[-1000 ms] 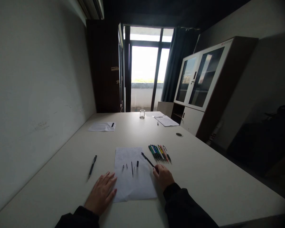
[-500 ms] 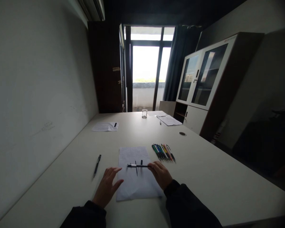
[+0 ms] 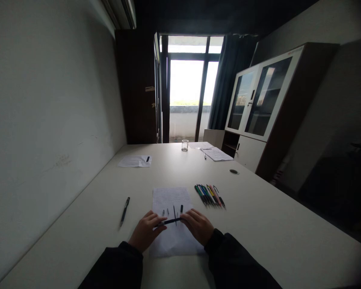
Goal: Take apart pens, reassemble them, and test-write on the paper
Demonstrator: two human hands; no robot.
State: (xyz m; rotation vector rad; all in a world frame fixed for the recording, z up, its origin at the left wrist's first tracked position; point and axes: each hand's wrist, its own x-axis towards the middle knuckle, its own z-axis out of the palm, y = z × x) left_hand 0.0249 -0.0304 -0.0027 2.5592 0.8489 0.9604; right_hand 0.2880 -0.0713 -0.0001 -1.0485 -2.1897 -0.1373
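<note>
Between my two hands, a dark pen barrel (image 3: pixel 171 221) is held a little above a sheet of lined paper (image 3: pixel 168 243). My left hand (image 3: pixel 149 229) pinches its left end between thumb and fingers. My right hand (image 3: pixel 198 224) grips the other end. Small pen parts lie on the paper beyond the barrel: a thin refill (image 3: pixel 174 209), a short black cap-like piece (image 3: pixel 181 208) and two small pieces (image 3: pixel 163 212) too small to name. Left of my left hand lies a black pen (image 3: pixel 124 211), apart from it.
A row of several coloured pens (image 3: pixel 209 196) lies right of the paper. Farther back stand a glass (image 3: pixel 184 145) and stacked papers (image 3: pixel 218 154) with a pen beside them. Another sheet (image 3: pixel 134 161) lies at the far left. A round hole (image 3: pixel 234 171) is set in the white table (image 3: pixel 93 241).
My left hand has moved right and closed on the barrel's left end. The barrel has come nearer to me and tilted, its left end lower. My right hand still holds it.
</note>
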